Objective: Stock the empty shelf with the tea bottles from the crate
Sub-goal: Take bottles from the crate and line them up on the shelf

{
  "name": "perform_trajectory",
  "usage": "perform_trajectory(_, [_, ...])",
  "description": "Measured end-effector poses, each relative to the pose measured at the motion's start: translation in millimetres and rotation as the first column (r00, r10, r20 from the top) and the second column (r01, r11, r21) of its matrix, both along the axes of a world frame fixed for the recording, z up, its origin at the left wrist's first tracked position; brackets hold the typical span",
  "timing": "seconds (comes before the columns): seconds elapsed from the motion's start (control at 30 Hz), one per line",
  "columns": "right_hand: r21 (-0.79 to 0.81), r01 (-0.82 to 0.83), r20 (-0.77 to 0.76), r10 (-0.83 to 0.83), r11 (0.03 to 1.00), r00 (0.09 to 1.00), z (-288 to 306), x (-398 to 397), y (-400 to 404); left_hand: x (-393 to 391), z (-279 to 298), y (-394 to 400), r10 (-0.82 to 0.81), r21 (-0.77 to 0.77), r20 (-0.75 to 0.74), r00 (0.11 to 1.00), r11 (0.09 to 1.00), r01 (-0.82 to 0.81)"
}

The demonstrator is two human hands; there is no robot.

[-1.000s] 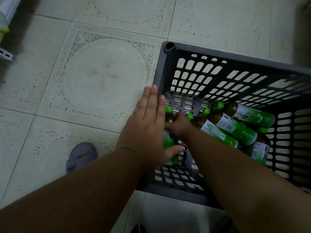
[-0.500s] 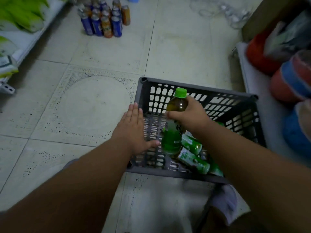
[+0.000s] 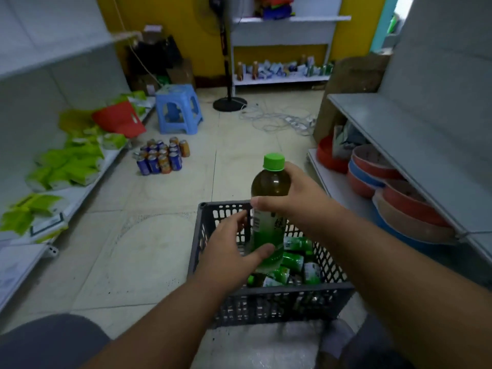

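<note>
- A tea bottle point(image 3: 269, 209) is gripped by the right hand point(image 3: 295, 195), whose fingers are curled round the shoulder and upper label, the thumb lying across the front.
- The lower body of the same bottle is held by the left hand point(image 3: 231, 251), its thumb pressed on the green label near the base and its fingers curved behind.
- The bottle is held upright above the crate point(image 3: 266, 304), its long axis vertical and its green cap point(image 3: 273, 161) pointed up and slightly away from the person.
- A green and white label is worn by the bottle; dark print and what looks like a barcode are seen on it, but no writing can be read.
- More bottles point(image 3: 292, 262) with the same green labels are laid on their sides in the crate, heaped toward its right wall; their print is too blurred to be read.
- The dark slotted crate is stood on the tiled floor point(image 3: 149, 251), just beside the lowest board of the right-hand shelf point(image 3: 399, 145).
- A cluster of drink cans point(image 3: 161, 155) is stood on the floor well beyond the crate, their brands unreadable.
</note>
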State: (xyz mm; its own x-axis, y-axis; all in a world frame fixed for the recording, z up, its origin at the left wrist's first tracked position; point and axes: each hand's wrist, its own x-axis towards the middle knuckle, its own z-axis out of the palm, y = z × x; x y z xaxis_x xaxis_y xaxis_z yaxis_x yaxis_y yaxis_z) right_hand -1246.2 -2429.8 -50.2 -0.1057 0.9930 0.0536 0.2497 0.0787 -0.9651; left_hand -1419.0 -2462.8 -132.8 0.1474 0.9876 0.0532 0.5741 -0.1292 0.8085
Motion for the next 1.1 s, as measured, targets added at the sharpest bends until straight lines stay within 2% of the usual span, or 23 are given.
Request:
perform_trajectory(0.3, [0.140,0.235,0.027,-0.241,0.962,0.970,60.3,73.5,-84.9,86.0,46.5,-26.8,-0.279,0.108,0.175,0.944,0.959,0.263])
perform_trajectory(0.5, [0.205,0.470,0.036,-0.486,0.859,0.873,89.3,131.0,-146.0,159.7,70.9,-46.5,-0.490,0.195,0.129,0.862,0.865,0.463])
perform_trajectory(0.63, [0.224,0.639,0.020,-0.659,0.736,0.752,92.5,177.2,-192.0,221.3,77.4,-63.6,-0.664,0.196,0.057,0.745,0.739,0.644])
perform_trajectory(0.87, [0.237,0.858,0.035,-0.887,0.455,0.461,63.7,258.9,-260.9,339.4,55.8,-86.3,-0.853,0.170,-0.038,0.521,0.509,0.844])
perform_trajectory(1.03, [0.223,0.933,0.028,-0.959,0.281,0.282,42.1,318.8,-288.0,426.3,44.3,-101.1,-0.903,0.204,-0.238,0.358,0.314,0.927])
perform_trajectory(1.1, [0.222,0.949,0.028,-0.974,0.223,0.223,31.2,343.9,-291.1,456.3,30.9,-104.2,-0.891,0.171,-0.327,0.316,0.273,0.947])
